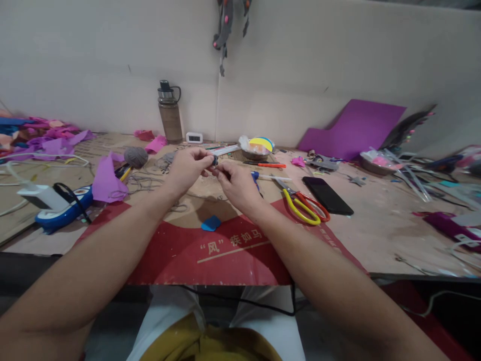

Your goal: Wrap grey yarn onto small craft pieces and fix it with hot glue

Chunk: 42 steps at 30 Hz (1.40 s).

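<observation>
Over the middle of the table, my left hand pinches a small dark piece between thumb and fingertips. My right hand meets it there with its fingers closed; what lies in that pinch is too small to make out. Below the hands, a blue felt-like scrap rests on a red and brown cardboard sheet. Scissors with one yellow and one red handle lie right of my right hand. Left of my left hand are a ball of grey yarn and loose grey strands.
A black phone lies beyond the scissors. Along the wall stand a bottle, a small clock, a filled bowl and a purple sheet. At left are a blue power strip and purple scraps.
</observation>
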Tool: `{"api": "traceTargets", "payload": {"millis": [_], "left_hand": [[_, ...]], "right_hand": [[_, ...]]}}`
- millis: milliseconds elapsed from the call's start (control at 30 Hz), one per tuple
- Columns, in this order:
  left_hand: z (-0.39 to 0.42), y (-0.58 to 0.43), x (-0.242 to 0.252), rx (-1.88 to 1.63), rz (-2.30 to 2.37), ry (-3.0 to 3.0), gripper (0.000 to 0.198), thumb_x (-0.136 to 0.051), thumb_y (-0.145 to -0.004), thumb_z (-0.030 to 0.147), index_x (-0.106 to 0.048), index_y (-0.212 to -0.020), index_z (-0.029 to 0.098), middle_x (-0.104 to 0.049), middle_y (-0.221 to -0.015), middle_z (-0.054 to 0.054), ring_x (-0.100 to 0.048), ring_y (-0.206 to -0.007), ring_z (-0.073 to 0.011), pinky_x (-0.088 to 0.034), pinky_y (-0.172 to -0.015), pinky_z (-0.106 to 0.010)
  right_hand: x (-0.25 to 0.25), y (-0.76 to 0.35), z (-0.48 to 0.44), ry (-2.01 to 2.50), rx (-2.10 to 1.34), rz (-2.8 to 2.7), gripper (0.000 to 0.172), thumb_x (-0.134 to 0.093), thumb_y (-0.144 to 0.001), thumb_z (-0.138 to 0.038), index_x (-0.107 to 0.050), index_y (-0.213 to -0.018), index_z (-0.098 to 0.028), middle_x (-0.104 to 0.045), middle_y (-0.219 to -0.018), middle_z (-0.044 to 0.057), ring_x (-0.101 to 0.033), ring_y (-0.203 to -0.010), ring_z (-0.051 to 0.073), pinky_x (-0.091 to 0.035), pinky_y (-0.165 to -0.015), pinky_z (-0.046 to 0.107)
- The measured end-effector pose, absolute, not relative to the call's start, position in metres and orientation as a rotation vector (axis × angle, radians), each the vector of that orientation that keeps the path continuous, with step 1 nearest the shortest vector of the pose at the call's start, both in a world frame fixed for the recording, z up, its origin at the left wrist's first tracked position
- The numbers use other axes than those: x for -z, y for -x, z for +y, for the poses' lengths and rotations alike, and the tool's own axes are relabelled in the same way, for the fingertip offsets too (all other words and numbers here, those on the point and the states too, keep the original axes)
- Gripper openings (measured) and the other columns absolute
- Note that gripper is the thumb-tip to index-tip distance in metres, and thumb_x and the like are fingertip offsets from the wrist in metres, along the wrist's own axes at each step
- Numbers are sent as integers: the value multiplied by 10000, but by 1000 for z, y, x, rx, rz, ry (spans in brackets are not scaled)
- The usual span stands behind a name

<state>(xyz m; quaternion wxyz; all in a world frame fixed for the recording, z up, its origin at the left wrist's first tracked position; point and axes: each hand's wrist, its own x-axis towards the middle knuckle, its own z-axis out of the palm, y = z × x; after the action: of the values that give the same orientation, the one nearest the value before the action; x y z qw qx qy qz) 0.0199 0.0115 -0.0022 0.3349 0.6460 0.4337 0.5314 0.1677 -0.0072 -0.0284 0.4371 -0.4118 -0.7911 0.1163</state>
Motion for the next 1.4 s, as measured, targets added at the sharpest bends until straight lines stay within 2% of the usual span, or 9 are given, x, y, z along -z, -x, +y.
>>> {"api": "traceTargets", "payload": {"millis": [367,900,1067,1267,1400], "left_hand": [[12,-23,10,-1386,1108,-1547,113,-638,-738,245,-634,-663,161,-622,-642,-10,-550,-562,-100,-454,-535,-223],[10,-29,12,-1413,1069,-1469,133,-623,-730,203,-607,-602,174,-559,-586,19,-482,-537,-83,-373,-529,-213],[11,-30,11,-1405,1034,-1415,141,-614,-744,188,-599,-606,166,-586,-609,7,-505,-543,-78,-393,-536,-209],[8,-33,6,-1447,1010,-1217,101,-599,-767,130,-588,-668,147,-618,-649,-8,-574,-552,-77,-340,-442,-183],[7,-35,3,-1450,968,-1130,99,-585,-792,118,-556,-704,153,-628,-660,-5,-596,-552,-84,-373,-438,-179]], "right_hand": [[24,-168,-12,1004,-149,-2065,209,-425,-909,-202,-620,-839,-179,-662,-821,48,-540,-707,150,-350,-653,262],[22,-165,-16,1151,10,-2198,233,-388,-943,-207,-615,-903,-172,-683,-893,86,-581,-797,181,-364,-695,282],[19,-164,-19,1245,66,-2215,246,-384,-948,-219,-624,-961,-172,-698,-951,113,-610,-826,210,-363,-678,304],[12,-165,-27,1406,163,-2228,284,-373,-968,-288,-622,-1043,-175,-706,-1005,141,-637,-813,249,-337,-607,324],[13,-165,-27,1416,237,-2268,310,-353,-973,-272,-620,-1077,-154,-692,-1042,172,-634,-843,261,-331,-598,330]]}}
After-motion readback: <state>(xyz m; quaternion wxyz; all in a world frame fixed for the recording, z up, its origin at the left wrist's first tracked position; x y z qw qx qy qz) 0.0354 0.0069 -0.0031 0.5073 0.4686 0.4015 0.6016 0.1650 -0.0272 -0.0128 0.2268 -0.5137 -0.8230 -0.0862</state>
